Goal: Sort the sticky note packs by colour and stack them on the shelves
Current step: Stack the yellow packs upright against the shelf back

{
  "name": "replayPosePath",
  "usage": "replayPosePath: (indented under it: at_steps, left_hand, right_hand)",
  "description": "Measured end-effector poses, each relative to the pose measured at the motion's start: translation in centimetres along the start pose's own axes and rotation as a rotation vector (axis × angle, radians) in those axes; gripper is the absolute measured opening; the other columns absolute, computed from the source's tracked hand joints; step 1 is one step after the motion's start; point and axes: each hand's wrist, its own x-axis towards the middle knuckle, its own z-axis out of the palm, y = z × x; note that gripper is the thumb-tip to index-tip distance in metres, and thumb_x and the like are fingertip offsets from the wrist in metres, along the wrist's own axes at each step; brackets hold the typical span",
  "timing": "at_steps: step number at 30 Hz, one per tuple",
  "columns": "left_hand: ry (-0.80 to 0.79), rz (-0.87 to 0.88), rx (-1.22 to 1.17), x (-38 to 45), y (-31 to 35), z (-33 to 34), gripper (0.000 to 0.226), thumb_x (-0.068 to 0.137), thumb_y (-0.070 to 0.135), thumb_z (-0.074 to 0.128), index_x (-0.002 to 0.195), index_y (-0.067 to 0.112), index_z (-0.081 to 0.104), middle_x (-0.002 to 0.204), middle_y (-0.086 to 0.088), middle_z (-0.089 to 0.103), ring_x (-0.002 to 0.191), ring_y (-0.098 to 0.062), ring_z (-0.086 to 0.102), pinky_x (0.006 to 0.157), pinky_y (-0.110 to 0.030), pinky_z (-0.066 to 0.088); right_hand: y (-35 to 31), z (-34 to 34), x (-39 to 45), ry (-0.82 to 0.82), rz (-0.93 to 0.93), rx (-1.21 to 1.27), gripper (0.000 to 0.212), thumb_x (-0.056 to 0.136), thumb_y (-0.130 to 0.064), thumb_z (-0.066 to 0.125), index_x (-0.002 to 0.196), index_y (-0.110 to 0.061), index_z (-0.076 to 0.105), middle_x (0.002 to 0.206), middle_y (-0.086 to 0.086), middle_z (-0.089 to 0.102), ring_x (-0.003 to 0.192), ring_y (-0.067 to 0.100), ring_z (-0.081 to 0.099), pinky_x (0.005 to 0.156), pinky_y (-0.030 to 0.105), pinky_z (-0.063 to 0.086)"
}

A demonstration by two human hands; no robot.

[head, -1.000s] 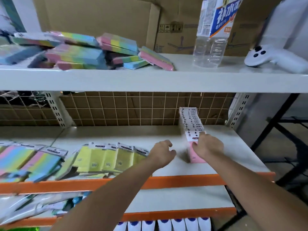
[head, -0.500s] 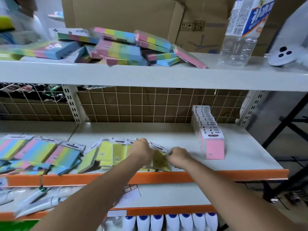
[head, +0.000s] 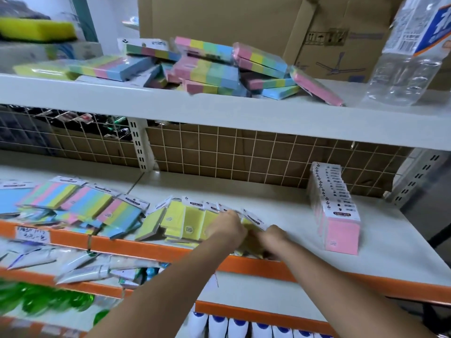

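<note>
both hands meet at the front edge of the middle shelf (head: 280, 198). the left hand (head: 228, 229) and the right hand (head: 272, 237) are curled around the same yellow sticky note packs (head: 249, 236), though motion blur hides the exact finger placement. just left of the hands, more yellow packs (head: 180, 222) lean in a loose row, and further left lie multicolour packs (head: 80, 203). to the right of the hands, apart from them, a row of pink packs (head: 338, 211) stands upright. above the hands, the upper shelf (head: 219, 111) carries a jumbled pile of rainbow packs (head: 210, 67) and a clear bottle (head: 410, 52).
</note>
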Motion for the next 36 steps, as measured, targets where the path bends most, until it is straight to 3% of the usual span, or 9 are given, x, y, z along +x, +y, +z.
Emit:
replayPosePath:
  at_steps: [6,9,13,16,18,20,25,30,36]
  left_hand:
    - [-0.018,-0.044,-0.012,0.1,0.6,0.1,0.034,0.091,0.016,0.043,0.124,0.009,0.048,0.127,-0.008,0.056,0.114,-0.028,0.056,0.091,-0.035,0.045]
    - [-0.055,-0.061,-0.115,0.3,0.6,-0.3,0.022,0.089,0.016,0.048,0.109,0.007,0.054,0.119,-0.012,0.061,0.107,-0.029,0.060,0.082,-0.033,0.049]
    - [-0.115,-0.074,-0.252,0.8,1.0,-0.8,0.012,0.082,0.013,0.056,0.079,0.002,0.060,0.087,-0.017,0.067,0.079,-0.029,0.067,0.071,-0.033,0.055]
    - [-0.090,-0.073,-0.263,1.3,1.2,-1.3,0.020,0.080,0.012,0.056,0.062,0.008,0.048,0.064,-0.009,0.057,0.054,-0.024,0.058,0.061,-0.029,0.050]
    - [-0.043,-0.050,-0.233,1.8,1.1,-2.1,0.022,0.084,0.015,0.054,0.064,0.011,0.045,0.072,-0.009,0.061,0.070,-0.026,0.067,0.063,-0.028,0.049]
    - [-0.001,-0.025,-0.240,2.7,0.5,-3.0,0.023,0.086,0.019,0.055,0.066,0.012,0.045,0.085,-0.012,0.065,0.082,-0.029,0.066,0.064,-0.028,0.047]
    - [0.015,0.017,-0.230,5.1,-1.8,-4.2,0.014,0.086,0.025,0.056,0.082,0.012,0.053,0.086,-0.007,0.060,0.078,-0.026,0.057,0.062,-0.027,0.041]
    - [0.025,0.045,-0.250,6.6,-3.2,-5.2,0.013,0.088,0.022,0.050,0.096,0.012,0.051,0.094,-0.006,0.057,0.084,-0.027,0.057,0.069,-0.030,0.045]
    - [0.042,0.072,-0.272,9.3,-4.4,-7.3,0.021,0.085,0.024,0.050,0.105,0.018,0.052,0.100,-0.003,0.062,0.087,-0.025,0.061,0.075,-0.032,0.051]
  right_hand:
    - [-0.2,-0.1,0.3,-0.103,0.028,0.170,0.052,0.072,-0.053,0.070,0.096,-0.007,0.064,0.091,0.012,0.070,0.077,0.025,0.068,0.065,0.031,0.056]
    - [-0.1,-0.9,0.2,-0.105,0.007,0.194,0.053,0.065,-0.059,0.071,0.087,-0.013,0.058,0.087,0.008,0.065,0.074,0.023,0.061,0.062,0.028,0.047]
    - [-0.5,-2.5,-0.4,-0.012,-0.058,0.118,0.046,0.073,-0.054,0.068,0.087,-0.012,0.058,0.075,0.006,0.058,0.064,0.020,0.052,0.051,0.023,0.036]
    - [-1.6,-2.7,-0.3,0.063,-0.144,0.129,0.028,0.079,-0.042,0.067,0.080,-0.015,0.060,0.089,0.009,0.063,0.084,0.028,0.061,0.067,0.031,0.048]
    - [-2.7,-2.5,-0.4,0.124,-0.189,0.145,0.029,0.081,-0.041,0.068,0.070,-0.019,0.054,0.090,0.007,0.063,0.093,0.029,0.062,0.076,0.034,0.052]
    - [-4.0,-2.2,-0.2,0.173,-0.210,0.182,0.028,0.079,-0.044,0.070,0.074,-0.021,0.055,0.095,0.005,0.067,0.095,0.027,0.063,0.076,0.031,0.050]
    - [-6.3,-1.3,-0.1,0.176,-0.191,0.261,0.047,0.080,-0.038,0.073,0.121,-0.020,0.058,0.117,0.004,0.065,0.096,0.024,0.061,0.077,0.030,0.048]
    - [-8.3,-1.0,-0.1,0.203,-0.204,0.268,0.070,0.085,-0.033,0.071,0.145,-0.014,0.038,0.141,0.009,0.050,0.125,0.028,0.051,0.090,0.028,0.042]
    - [-11.6,-0.1,1.0,0.178,-0.231,0.250,0.059,0.090,-0.020,0.062,0.144,-0.017,0.037,0.133,0.009,0.055,0.111,0.027,0.058,0.079,0.028,0.046]
